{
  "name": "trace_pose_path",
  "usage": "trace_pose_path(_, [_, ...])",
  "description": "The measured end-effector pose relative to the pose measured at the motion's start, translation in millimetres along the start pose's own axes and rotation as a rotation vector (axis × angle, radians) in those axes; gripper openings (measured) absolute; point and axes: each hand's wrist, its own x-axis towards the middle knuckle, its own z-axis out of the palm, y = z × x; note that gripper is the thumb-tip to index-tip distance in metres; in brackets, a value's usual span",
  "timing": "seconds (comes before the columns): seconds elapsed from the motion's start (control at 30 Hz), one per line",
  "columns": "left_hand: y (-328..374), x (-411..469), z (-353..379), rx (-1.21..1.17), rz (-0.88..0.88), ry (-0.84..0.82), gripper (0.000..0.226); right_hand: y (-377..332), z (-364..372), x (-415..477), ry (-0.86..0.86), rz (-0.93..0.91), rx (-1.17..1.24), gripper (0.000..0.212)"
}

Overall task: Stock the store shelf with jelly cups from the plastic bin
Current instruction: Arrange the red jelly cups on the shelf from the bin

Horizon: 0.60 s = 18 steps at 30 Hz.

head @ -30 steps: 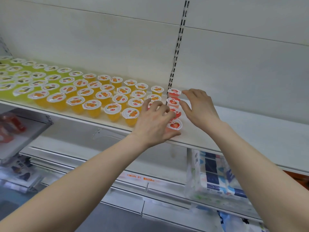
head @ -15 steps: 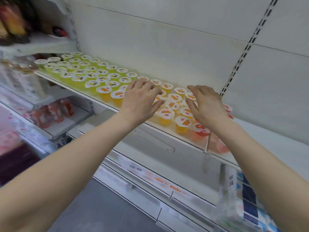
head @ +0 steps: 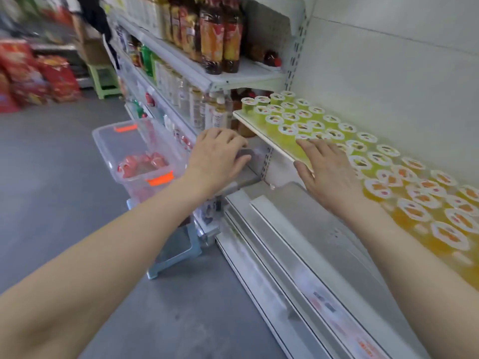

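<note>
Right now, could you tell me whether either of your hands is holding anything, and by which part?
Nothing: left hand and right hand are both empty, fingers relaxed.

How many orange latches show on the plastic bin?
2. The far latch sits on the end of the bin away from the camera; the near latch sits on the end closest to the camera. Any on the long sides would be hard to see.
</note>
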Motion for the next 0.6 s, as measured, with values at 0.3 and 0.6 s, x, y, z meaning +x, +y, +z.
trace_pose_path(0.3, [-168.7,-78.0,21.1,0.071,-0.309,-0.154,0.040,-124.3,127.2,91.8,-0.096,-0.232,0.193,0.048])
trace_pose_path(0.6, [-294.6,-119.1,74.2,0.148,-0.630,-0.275,0.020,-207.9,272.5,197.7,-0.327,-0.445,0.361,0.050])
